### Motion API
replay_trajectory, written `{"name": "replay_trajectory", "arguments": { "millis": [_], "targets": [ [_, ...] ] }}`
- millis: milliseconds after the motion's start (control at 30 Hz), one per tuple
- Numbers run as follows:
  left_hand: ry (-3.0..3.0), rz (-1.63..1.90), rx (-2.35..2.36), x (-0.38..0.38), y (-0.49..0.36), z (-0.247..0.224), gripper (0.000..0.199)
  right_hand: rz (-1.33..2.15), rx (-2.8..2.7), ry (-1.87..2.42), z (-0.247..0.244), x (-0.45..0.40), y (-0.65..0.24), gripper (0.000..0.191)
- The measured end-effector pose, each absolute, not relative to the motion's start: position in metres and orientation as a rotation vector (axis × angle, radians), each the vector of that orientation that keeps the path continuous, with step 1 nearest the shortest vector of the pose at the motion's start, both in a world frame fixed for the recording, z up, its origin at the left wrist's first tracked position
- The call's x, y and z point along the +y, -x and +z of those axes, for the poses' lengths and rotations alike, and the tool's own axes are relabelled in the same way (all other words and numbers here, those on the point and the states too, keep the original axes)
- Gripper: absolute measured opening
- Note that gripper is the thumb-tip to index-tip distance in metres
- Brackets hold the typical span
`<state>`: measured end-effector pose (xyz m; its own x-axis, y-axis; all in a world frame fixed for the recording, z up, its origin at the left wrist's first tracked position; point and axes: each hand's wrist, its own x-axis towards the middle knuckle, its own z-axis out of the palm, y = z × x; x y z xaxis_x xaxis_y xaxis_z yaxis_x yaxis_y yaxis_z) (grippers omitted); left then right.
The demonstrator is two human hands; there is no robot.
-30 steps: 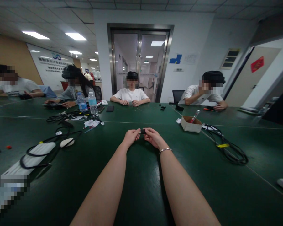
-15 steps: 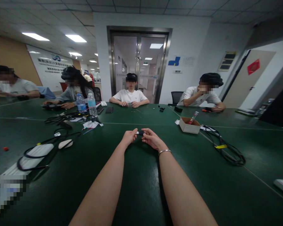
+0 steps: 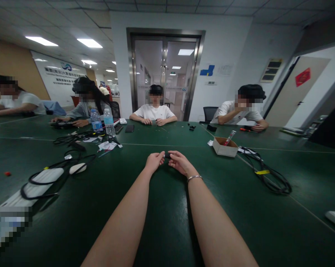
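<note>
Just below frame centre, the left hand [image 3: 155, 161] and right hand [image 3: 181, 163] pinch a small black object [image 3: 167, 155] above the desk [image 3: 167, 215].

Wearer's hands [image 3: 155, 162]: two; dark piece [image 3: 167, 155] between them: one; bottles [image 3: 109, 123]: two; seated co-workers [image 3: 155, 112]: four.

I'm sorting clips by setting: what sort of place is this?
Probably an office or shared workroom: a large green table with people seated around it, a lettered wall sign, and metal-framed glass doors.

Bare forearms [image 3: 127, 209] and fingers [image 3: 175, 152], thin silver-toned bangle [image 3: 194, 178] around the right wrist [image 3: 191, 172].
</note>
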<state>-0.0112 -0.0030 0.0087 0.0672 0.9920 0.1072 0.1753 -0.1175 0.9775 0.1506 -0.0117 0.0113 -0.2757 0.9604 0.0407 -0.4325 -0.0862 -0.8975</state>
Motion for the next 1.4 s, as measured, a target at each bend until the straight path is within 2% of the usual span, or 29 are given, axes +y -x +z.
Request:
{"name": "replay_trajectory", "arguments": {
  "millis": [100, 300, 467, 700, 1133, 1400],
  "targets": [
    [-1.459, 1.171, 1.200, -0.004, 0.010, 0.007, 0.039, 1.608, -0.991, 0.784, 0.013, -0.012, -0.149, 0.011],
    [-1.483, 1.202, 1.126, -0.006, 0.009, 0.006, 0.031, 1.581, -0.951, 0.818, 0.014, -0.011, -0.147, 0.006],
    [-1.543, 1.277, 1.030, -0.010, 0.008, 0.009, 0.032, 1.541, -0.903, 0.826, 0.012, -0.008, -0.146, 0.017],
    [-1.520, 1.290, 1.104, -0.005, 0.011, 0.008, 0.024, 1.569, -0.968, 0.816, 0.011, -0.009, -0.148, 0.014],
    [-1.592, 1.215, 1.231, 0.002, 0.016, -0.001, 0.045, 1.584, -1.026, 0.769, 0.011, -0.011, -0.151, 0.015],
    [-1.685, 1.182, 1.378, -0.005, 0.016, 0.007, 0.051, 1.592, -1.100, 0.733, 0.009, -0.012, -0.151, 0.025]
  ]
}}
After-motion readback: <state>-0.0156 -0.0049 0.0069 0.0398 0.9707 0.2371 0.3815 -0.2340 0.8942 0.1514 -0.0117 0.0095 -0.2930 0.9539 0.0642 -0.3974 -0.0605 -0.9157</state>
